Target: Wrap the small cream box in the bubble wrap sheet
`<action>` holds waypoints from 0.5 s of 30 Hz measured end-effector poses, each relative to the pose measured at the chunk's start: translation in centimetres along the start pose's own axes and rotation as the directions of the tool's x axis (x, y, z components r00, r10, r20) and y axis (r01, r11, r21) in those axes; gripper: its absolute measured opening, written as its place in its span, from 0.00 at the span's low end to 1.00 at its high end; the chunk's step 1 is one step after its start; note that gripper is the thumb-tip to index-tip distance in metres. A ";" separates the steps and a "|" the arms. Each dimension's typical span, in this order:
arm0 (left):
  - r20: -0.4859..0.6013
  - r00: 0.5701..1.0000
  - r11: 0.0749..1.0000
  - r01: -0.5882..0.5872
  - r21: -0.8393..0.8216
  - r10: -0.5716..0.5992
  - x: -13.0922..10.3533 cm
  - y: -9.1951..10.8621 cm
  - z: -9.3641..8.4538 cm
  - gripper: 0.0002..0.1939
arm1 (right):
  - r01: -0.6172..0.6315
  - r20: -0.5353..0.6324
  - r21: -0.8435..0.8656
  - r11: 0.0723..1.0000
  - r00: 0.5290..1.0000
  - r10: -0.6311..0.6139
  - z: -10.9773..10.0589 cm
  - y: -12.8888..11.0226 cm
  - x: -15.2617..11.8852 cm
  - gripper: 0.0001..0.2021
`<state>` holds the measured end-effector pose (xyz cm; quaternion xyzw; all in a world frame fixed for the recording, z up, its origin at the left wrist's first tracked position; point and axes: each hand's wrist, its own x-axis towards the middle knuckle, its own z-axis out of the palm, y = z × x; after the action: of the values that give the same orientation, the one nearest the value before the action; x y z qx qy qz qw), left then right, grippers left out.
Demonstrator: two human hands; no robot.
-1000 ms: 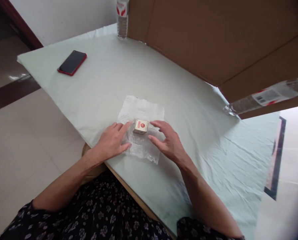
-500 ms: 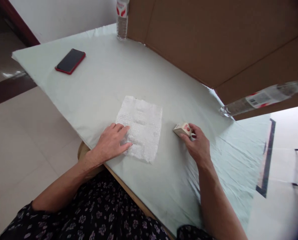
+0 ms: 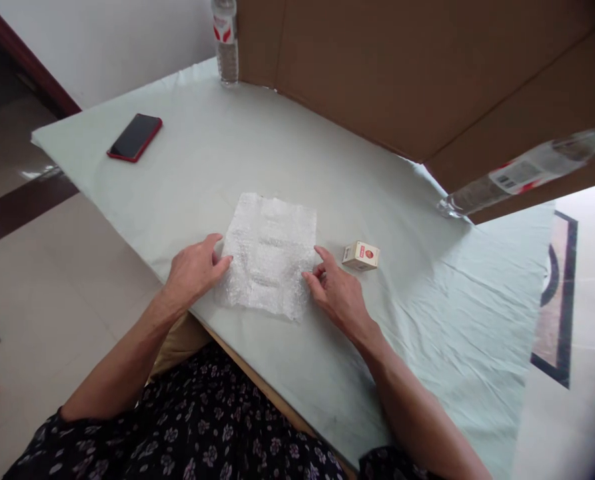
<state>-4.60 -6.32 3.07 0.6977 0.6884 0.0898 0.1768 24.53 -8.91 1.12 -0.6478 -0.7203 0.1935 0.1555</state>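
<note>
A sheet of clear bubble wrap point(image 3: 272, 257) lies flat on the pale green tablecloth, with a few creases across it. My left hand point(image 3: 196, 270) is at its left edge, thumb and forefinger apart. At the right edge is my right hand point(image 3: 338, 290), its thumb and forefinger also apart, fingertips at the border of the sheet. Whether either hand's fingertips press on the wrap is hard to tell. Just right of my right hand stands a small cream box point(image 3: 361, 256) with a red label, touched by neither hand.
A phone in a red case point(image 3: 134, 137) lies at the far left of the table point(image 3: 187, 173). A tall brown cardboard panel point(image 3: 357, 73) stands along the back, with a water bottle point(image 3: 226, 47) at its left end and another bottle point(image 3: 517, 177) at its right.
My right hand has let go of the small box and moved left to the bubble wrap's right edge. My left hand has drawn back from on top of the wrap to its left edge.
</note>
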 end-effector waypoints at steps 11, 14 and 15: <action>-0.173 0.982 0.997 -0.064 0.050 0.072 3.2 1.0 1.9 0.21 | 0.048 -0.138 -0.023 0.999 0.989 -0.051 1.8 0.7 3.7 0.27; -0.204 0.970 0.991 -0.124 0.049 0.132 2.7 1.3 1.8 0.18 | 0.030 -0.139 -0.047 0.998 0.990 -0.037 1.8 0.8 3.7 0.26; -0.214 0.959 0.983 -0.181 0.044 0.186 2.3 1.5 1.8 0.17 | 0.027 -0.141 -0.052 0.998 0.989 -0.034 1.8 0.9 3.7 0.26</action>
<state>-2.41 -4.22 1.70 0.7466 0.6370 0.1730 0.0831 24.02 -5.29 -0.96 -0.6525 -0.7218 0.1265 0.1930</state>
